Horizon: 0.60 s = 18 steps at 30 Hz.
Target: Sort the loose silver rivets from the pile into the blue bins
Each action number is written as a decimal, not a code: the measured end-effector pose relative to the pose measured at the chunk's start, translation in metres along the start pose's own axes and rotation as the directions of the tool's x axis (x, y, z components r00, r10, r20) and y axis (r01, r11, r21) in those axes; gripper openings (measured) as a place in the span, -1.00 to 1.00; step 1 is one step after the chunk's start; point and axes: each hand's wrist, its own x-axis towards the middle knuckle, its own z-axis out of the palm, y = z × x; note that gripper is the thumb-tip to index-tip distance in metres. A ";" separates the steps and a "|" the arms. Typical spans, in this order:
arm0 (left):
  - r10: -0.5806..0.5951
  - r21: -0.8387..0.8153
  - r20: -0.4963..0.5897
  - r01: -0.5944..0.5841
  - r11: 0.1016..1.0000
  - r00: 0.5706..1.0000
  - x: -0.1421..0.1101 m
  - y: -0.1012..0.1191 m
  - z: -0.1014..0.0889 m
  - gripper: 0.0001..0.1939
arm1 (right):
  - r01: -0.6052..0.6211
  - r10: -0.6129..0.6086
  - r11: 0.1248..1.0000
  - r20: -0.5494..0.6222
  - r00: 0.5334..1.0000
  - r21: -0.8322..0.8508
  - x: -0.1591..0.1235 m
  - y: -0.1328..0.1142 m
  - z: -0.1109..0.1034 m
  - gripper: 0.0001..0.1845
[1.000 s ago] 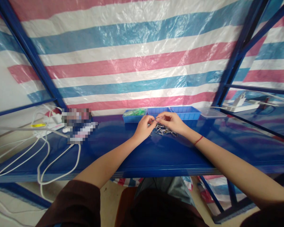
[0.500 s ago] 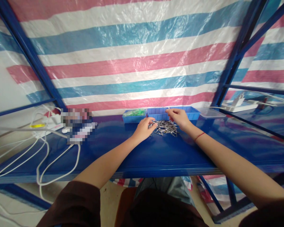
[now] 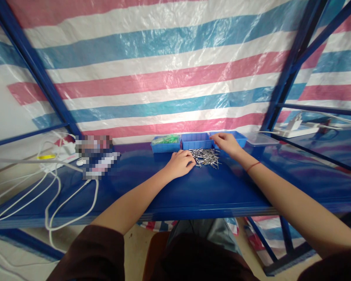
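Observation:
A loose pile of slim, silvery metal pieces (image 3: pixel 207 157) lies on the blue tabletop; their exact kind is too small to tell. At its left edge my left hand (image 3: pixel 181 163) rests with curled fingers against the pieces, and whatever is under the fingertips is hidden. My right hand (image 3: pixel 226 143) is above the pile's right back side, in front of the right blue bin (image 3: pixel 242 138). Its thumb and fingers are pinched together, with any held piece too small to make out. Behind the pile stands the middle blue bin (image 3: pixel 195 143).
A left blue bin (image 3: pixel 165 147) holds green and clear items (image 3: pixel 168 139). To the right lies a clear plastic lid (image 3: pixel 261 139). White cables (image 3: pixel 58 187) and a power strip (image 3: pixel 60 160) occupy the left end. Blue metal posts (image 3: pixel 294 66) frame the striped sheet behind.
My right hand has shifted slightly right, toward the right bin. My left hand has turned and lowered at the pile's left edge, its fingers curling more.

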 end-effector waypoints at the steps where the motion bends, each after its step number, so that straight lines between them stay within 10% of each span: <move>1: 0.002 0.017 0.004 -0.002 1.000 1.000 0.000 0.000 0.000 -0.79 | 0.084 -0.081 0.996 0.094 0.992 -0.030 -0.005 -0.008 0.004 -0.64; 8: -0.043 0.052 -0.102 0.049 0.997 0.994 0.003 -0.004 -0.002 -0.78 | 0.463 -0.368 0.879 0.456 0.810 -0.113 -0.032 -0.043 0.027 -0.72; 18: -0.170 -0.379 -0.343 0.030 0.925 0.924 0.007 -0.002 -0.002 -0.83 | 0.505 -0.398 0.853 0.466 0.790 -0.128 -0.031 -0.038 0.032 -0.79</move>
